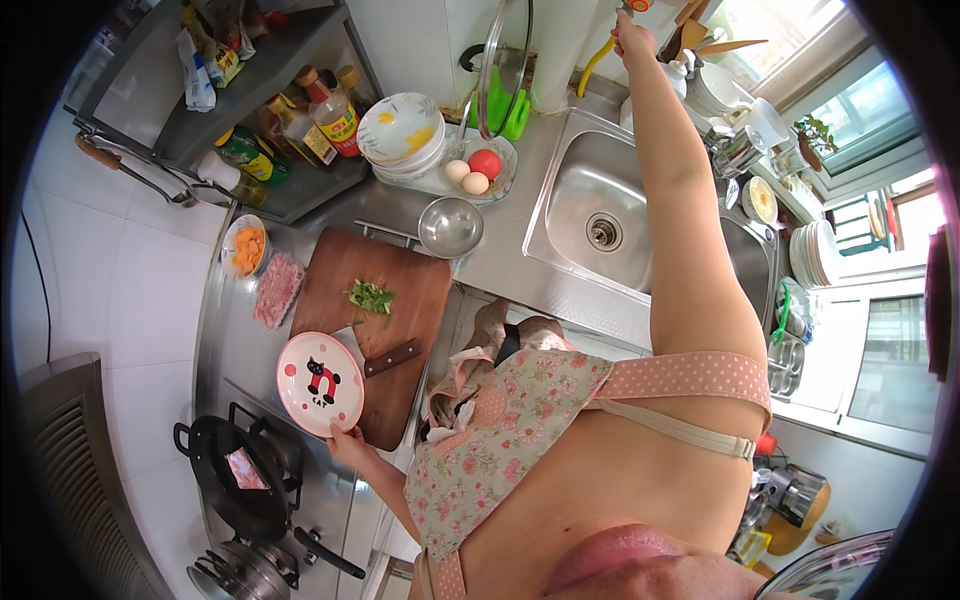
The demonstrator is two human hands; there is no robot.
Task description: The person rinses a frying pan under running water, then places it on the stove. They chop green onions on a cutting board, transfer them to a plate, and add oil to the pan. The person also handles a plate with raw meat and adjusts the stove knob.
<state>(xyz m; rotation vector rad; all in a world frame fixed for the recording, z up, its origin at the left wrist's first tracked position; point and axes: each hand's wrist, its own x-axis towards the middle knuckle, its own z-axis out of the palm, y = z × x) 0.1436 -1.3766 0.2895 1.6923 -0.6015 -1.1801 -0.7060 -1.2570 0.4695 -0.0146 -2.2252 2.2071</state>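
Note:
My left hand (346, 444) grips the lower rim of a white plate (304, 394) with a pink edge and a printed cat. The plate overlaps the wooden cutting board (405, 300) and hides part of a knife, whose brown handle (392, 358) points away from it. Chopped green leaves (371, 298) lie on the board. Far up at the wall, my right hand (634, 37) has its fingers around a metal valve (625, 10) with an orange-red knob, by a yellow hose (596, 66). A black wok (236, 495) on the stove holds a pale pink slab, apparently meat.
Minced meat (279, 291) and a bowl of orange chunks (246, 247) stand beside the board. A steel bowl (451, 227), stacked bowls (401, 131) and a tray with eggs (475, 182) are behind it. My right arm crosses the sink (592, 195). The wok's handle (330, 553) juts outward.

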